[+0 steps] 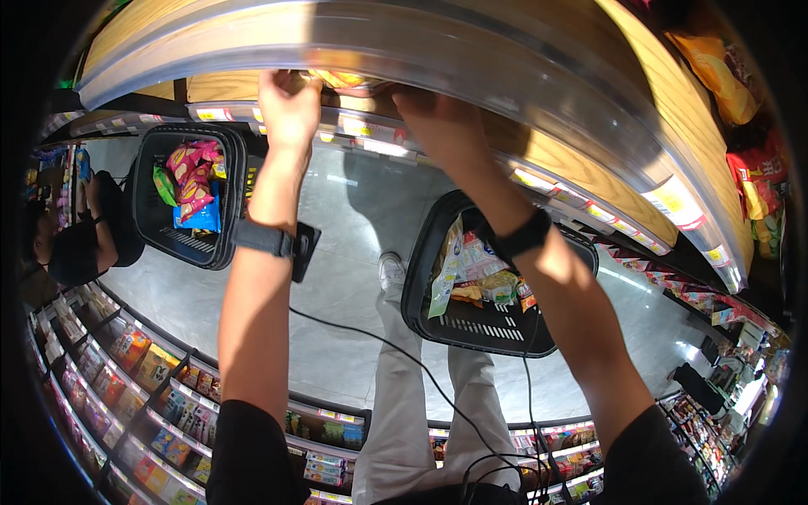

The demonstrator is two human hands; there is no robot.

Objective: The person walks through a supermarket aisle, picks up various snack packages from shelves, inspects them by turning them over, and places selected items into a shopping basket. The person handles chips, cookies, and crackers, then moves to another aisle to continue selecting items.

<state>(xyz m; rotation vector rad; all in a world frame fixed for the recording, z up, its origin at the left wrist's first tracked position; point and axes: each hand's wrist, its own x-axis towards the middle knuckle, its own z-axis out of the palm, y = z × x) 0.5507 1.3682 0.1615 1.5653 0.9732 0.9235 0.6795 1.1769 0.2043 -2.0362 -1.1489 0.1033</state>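
Observation:
Both arms reach forward to a wooden store shelf (221, 86) with a clear plastic front strip. My left hand (290, 104) is at the shelf's edge, its fingers by a yellow and orange snack packet (341, 79); whether they grip it cannot be told. My right hand (435, 107) goes in under the upper shelf's strip, to the right of the packet, with its fingers hidden in shadow. Below my right forearm is a black plastic shopping basket (420, 278) with several snack bags. Another black basket (144, 196), holding pink, green and blue snack bags, stands left of my left forearm.
A co-worker or shopper in black (76, 252) crouches at the far left, one hand on a blue item. Low racks of packaged goods (151, 366) curve along the aisle behind me. Snack bags (757, 183) fill a shelf at the right. Black cables (404, 353) hang before my legs.

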